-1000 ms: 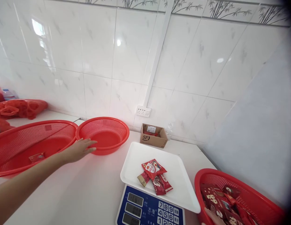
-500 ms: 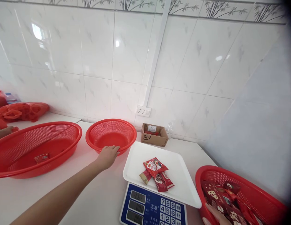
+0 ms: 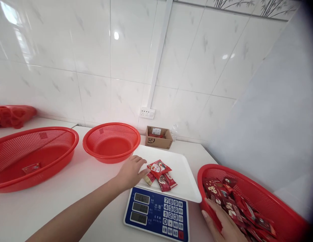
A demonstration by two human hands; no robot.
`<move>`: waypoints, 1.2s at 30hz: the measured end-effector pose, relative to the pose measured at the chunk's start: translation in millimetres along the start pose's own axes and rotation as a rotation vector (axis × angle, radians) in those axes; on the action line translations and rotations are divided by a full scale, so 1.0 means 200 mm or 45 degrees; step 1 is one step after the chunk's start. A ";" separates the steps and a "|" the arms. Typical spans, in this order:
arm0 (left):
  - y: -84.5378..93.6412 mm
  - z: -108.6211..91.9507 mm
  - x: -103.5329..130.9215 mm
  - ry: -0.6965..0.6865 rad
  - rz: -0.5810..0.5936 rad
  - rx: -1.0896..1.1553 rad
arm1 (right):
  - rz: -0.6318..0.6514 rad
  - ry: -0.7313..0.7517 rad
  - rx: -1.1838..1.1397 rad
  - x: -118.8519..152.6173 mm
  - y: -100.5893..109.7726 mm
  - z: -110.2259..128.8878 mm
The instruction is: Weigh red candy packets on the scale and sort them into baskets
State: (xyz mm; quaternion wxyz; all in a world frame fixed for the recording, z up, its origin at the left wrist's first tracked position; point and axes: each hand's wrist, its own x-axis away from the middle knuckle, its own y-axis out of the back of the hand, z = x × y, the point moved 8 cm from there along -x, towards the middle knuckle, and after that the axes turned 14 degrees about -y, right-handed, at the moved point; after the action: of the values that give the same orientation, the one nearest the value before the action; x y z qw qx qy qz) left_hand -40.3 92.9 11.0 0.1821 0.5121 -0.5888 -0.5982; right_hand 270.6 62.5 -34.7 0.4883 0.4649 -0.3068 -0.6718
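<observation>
My left hand (image 3: 132, 172), fingers apart and holding nothing, hovers at the left edge of the white scale tray (image 3: 184, 174). Its fingertips are close beside a small pile of snack packets (image 3: 160, 169), mostly red with one gold-ended; whether they touch cannot be seen. Below the tray is the scale's blue keypad panel (image 3: 156, 213). On the right, my right hand (image 3: 223, 223) grips the near-left rim of a red plastic basket (image 3: 259, 183), thumb and index finger astride its wall. Dark red packets (image 3: 232, 205) fill part of this basket.
A round red basket (image 3: 111, 158) stands behind my left hand. Farther left, a larger red basket (image 3: 68, 156) contains a small packet (image 3: 31, 168). Against the tiled wall sit a cardboard box (image 3: 159, 144) and a clear bottle (image 3: 174, 131). Red bags (image 3: 17, 116) lie at far left.
My left hand has let go of the round basket's rim and moved right to the packets on the scale. My right hand shows more at the right basket's rim. The view has shifted.
</observation>
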 end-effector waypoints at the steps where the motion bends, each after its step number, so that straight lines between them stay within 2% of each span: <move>1: -0.02 -0.06 -0.02 -0.047 0.043 0.057 | 0.002 -0.009 -0.001 0.00 0.00 0.00; 4: -0.11 -0.17 -0.05 -0.059 0.219 0.134 | 0.007 -0.043 -0.014 0.02 0.01 0.01; 7: -0.15 -0.18 -0.06 -0.009 0.294 0.159 | 0.020 -0.080 -0.032 0.03 0.01 0.01; 11: -0.15 -0.17 -0.06 0.018 0.292 0.187 | 0.056 -0.115 -0.057 0.04 0.01 0.02; 14: -0.08 -0.15 -0.03 0.023 0.294 0.197 | 0.080 -0.130 -0.059 0.03 0.01 0.01; 17: 0.03 -0.06 0.01 0.075 0.301 0.138 | 0.090 -0.132 -0.062 0.03 -0.01 0.00; 22: 0.29 0.25 0.04 0.341 0.149 -0.123 | 0.054 -0.107 -0.076 0.03 -0.03 -0.02; 24: 0.32 0.32 0.03 0.388 0.125 -0.157 | 0.060 -0.096 -0.077 0.03 -0.04 -0.02; 25: 0.31 0.32 0.02 0.374 0.138 -0.147 | 0.063 -0.092 -0.079 0.03 -0.04 -0.02; 27: 0.23 0.25 -0.01 0.270 0.207 -0.080 | 0.057 -0.093 -0.084 0.03 -0.04 -0.02; 31: -0.03 -0.06 -0.11 -0.121 0.373 0.132 | 0.044 -0.099 -0.101 0.03 -0.02 0.00; 33: -0.12 -0.19 -0.16 -0.272 0.445 0.175 | 0.060 -0.112 -0.099 0.03 -0.02 0.01; 36: -0.20 -0.27 -0.22 -0.356 0.514 0.137 | 0.087 -0.140 -0.083 0.04 -0.02 0.01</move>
State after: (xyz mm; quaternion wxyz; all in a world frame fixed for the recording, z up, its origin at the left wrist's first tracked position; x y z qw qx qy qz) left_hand 37.9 110.6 4.6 0.1874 0.3052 -0.7296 -0.5826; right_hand 266.4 56.6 -39.0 0.5081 0.4004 -0.3270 -0.6889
